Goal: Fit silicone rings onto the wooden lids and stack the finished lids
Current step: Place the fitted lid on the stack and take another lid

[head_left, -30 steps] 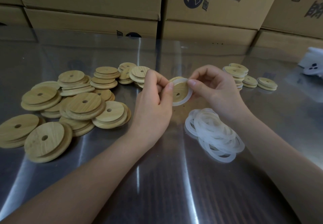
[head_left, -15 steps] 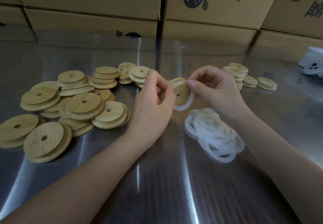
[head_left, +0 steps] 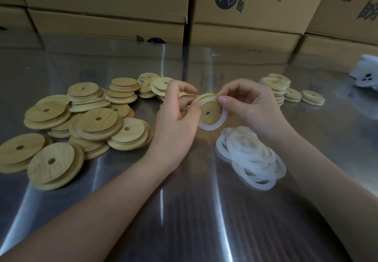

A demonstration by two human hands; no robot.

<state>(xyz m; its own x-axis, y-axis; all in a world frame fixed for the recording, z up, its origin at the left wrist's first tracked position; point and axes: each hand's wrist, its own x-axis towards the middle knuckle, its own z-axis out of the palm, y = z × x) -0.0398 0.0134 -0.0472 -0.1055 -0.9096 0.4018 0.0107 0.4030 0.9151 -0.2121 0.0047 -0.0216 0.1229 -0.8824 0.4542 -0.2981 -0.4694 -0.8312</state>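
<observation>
I hold one round wooden lid (head_left: 209, 108) with a centre hole above the steel table. My left hand (head_left: 178, 116) pinches its left edge. My right hand (head_left: 247, 106) pinches the white silicone ring (head_left: 212, 125) at the lid's upper right rim; the ring's lower part hangs loose below the lid. A heap of loose silicone rings (head_left: 250, 157) lies just below my right hand. Bare wooden lids (head_left: 90, 122) are piled on the left. Short stacks of ringed lids (head_left: 276, 86) stand at the back right.
Cardboard boxes (head_left: 245, 6) form a wall along the far edge of the steel table (head_left: 194, 210). A white object (head_left: 366, 73) lies at the far right edge.
The ring, which lay close round the lid, now sags off its lower edge. The lid has tilted a little and both hands have shifted their pinch along the rim.
</observation>
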